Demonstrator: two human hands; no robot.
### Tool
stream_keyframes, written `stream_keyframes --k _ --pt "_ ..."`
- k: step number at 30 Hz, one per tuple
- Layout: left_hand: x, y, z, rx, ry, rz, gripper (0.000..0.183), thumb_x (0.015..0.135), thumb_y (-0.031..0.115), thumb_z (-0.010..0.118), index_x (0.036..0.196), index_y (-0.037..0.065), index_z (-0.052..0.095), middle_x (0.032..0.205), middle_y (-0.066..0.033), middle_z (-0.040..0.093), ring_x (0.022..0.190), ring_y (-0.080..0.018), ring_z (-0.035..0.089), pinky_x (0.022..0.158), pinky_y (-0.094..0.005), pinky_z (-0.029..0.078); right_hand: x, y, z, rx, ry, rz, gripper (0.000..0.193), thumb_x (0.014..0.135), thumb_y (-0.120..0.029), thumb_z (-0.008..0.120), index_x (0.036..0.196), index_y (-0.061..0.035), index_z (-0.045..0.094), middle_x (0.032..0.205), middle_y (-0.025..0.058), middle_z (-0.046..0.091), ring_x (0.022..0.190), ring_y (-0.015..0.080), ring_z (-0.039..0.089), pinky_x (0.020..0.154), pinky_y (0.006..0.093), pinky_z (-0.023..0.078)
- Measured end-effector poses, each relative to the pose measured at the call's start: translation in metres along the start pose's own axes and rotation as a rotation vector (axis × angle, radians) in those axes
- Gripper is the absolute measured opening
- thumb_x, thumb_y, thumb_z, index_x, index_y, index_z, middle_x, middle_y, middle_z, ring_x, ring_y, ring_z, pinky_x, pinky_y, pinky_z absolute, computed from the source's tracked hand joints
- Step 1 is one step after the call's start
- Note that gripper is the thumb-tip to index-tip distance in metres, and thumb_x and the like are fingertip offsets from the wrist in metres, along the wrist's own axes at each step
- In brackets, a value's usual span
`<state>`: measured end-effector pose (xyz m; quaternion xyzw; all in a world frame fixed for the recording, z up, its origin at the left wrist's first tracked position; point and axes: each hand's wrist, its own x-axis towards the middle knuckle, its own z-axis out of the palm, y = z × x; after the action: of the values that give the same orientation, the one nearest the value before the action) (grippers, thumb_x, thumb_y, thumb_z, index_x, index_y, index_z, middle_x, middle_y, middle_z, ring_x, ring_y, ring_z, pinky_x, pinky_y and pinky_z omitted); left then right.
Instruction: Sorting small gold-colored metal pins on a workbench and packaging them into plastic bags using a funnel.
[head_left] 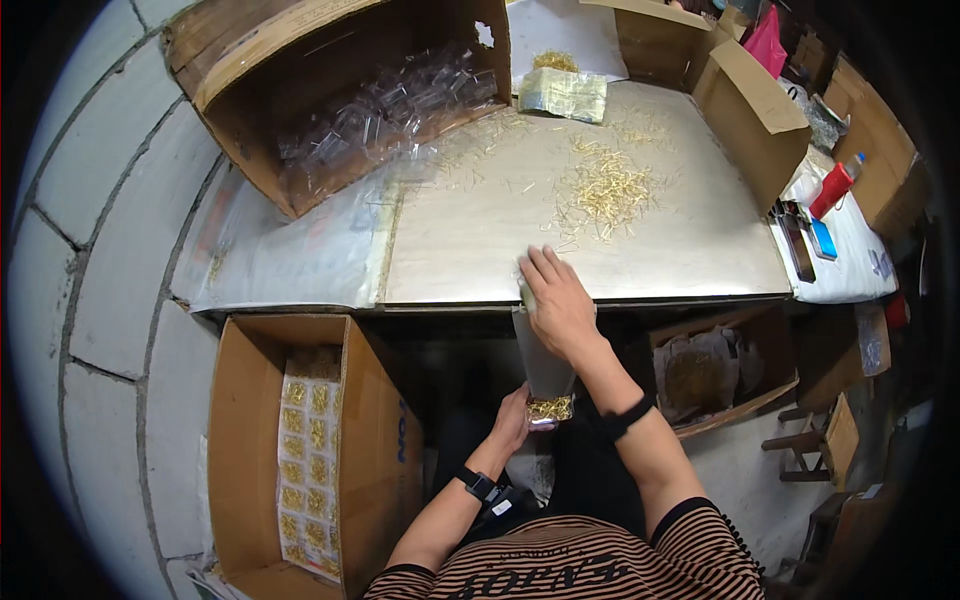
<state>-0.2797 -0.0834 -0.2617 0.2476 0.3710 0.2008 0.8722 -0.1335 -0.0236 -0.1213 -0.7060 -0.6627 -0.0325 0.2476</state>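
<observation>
Holding a small clear box [550, 414], the left hand [512, 415] has its grip closed around the near left side, below the edge of the surface [460, 250] and in front of the person's body. Thin gold-coloured pieces [545, 405] fill the box. Taking the box as the clock's centre, a grey chute [545, 360] rises at twelve o'clock, its lower end right above the box. Over the chute's upper end lies the right hand [560, 310], back upward and fingers stretched toward the surface (its underside is hidden, so I cannot tell how far that grip is closed or whether it has hold of anything).

Farther out, between twelve and one o'clock, a loose pile of gold-coloured pieces [607, 190] spreads over the surface. Beyond it at twelve lies a pale yellowish packet [562, 95], with another gold heap [555, 62] behind. At eleven o'clock a cardboard box [275, 45] lies with its open side toward the person, holding many clear containers [375, 125].

Between eight and nine o'clock, a tall carton [380, 450] holds rows of gold-filled packs [305, 460]. Just short of three stands another carton [780, 340]; past it is a wooden stool [840, 440]. At two o'clock are a blue object [823, 240] and a red cylinder [832, 190].
</observation>
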Motion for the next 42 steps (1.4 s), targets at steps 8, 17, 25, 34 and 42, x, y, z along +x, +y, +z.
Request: stream_keyframes --k 8,17,25,34,42 --pt "-0.007 0.013 0.017 -0.09 -0.006 0.073 0.041 0.099 0.03 0.031 0.11 -0.004 0.052 0.095 -0.0129 0.063 0.077 -0.0208 0.066 0.061 -0.0308 0.057 -0.097 -0.006 -0.077 0.448 0.039 0.009 0.042 0.069 0.014 0.052 0.108 -0.0019 0.059 0.114 0.0144 0.058 0.109 0.0309 0.056 0.09 0.0359 0.047" --pt "-0.018 -0.011 -0.003 -0.162 -0.035 0.066 0.042 0.099 0.032 0.035 0.108 -0.005 0.053 0.099 -0.0137 0.062 0.088 -0.0202 0.064 0.077 -0.0324 0.055 -0.167 0.009 -0.053 0.614 -0.114 0.203 0.04 0.068 0.014 0.049 0.104 -0.0003 0.06 0.104 0.0176 0.062 0.099 0.0331 0.059 0.087 0.0354 0.048" --pt "-0.05 -0.009 0.002 0.05 0.05 0.044 0.04 0.098 0.034 0.037 0.104 0.0 0.057 0.099 -0.0095 0.062 0.089 -0.0166 0.061 0.078 -0.0288 0.05 -0.171 -0.017 -0.02 0.371 -0.33 -0.11 0.055 0.075 -0.002 0.059 0.128 -0.0017 0.043 0.133 0.0175 0.043 0.127 0.0322 0.038 0.105 0.0417 0.032" --pt "-0.074 0.01 0.013 -0.008 -0.023 0.138 0.038 0.097 0.033 0.04 0.102 0.0 0.058 0.092 -0.0074 0.063 0.085 -0.0122 0.061 0.075 -0.0257 0.051 -0.175 -0.026 -0.034 0.579 -0.165 -0.175 0.047 0.074 -0.003 0.065 0.119 -0.0038 0.053 0.125 0.0144 0.052 0.119 0.0308 0.047 0.1 0.0416 0.038" --pt "-0.079 0.004 0.016 -0.055 0.051 0.28 0.025 0.095 0.02 0.046 0.107 0.0 0.055 0.094 -0.0073 0.062 0.077 -0.0151 0.064 0.06 -0.0292 0.057 -0.173 -0.034 -0.034 0.277 -0.266 -0.164 0.047 0.075 -0.008 0.065 0.119 -0.0034 0.054 0.129 0.0107 0.05 0.126 0.0282 0.041 0.104 0.0462 0.031"
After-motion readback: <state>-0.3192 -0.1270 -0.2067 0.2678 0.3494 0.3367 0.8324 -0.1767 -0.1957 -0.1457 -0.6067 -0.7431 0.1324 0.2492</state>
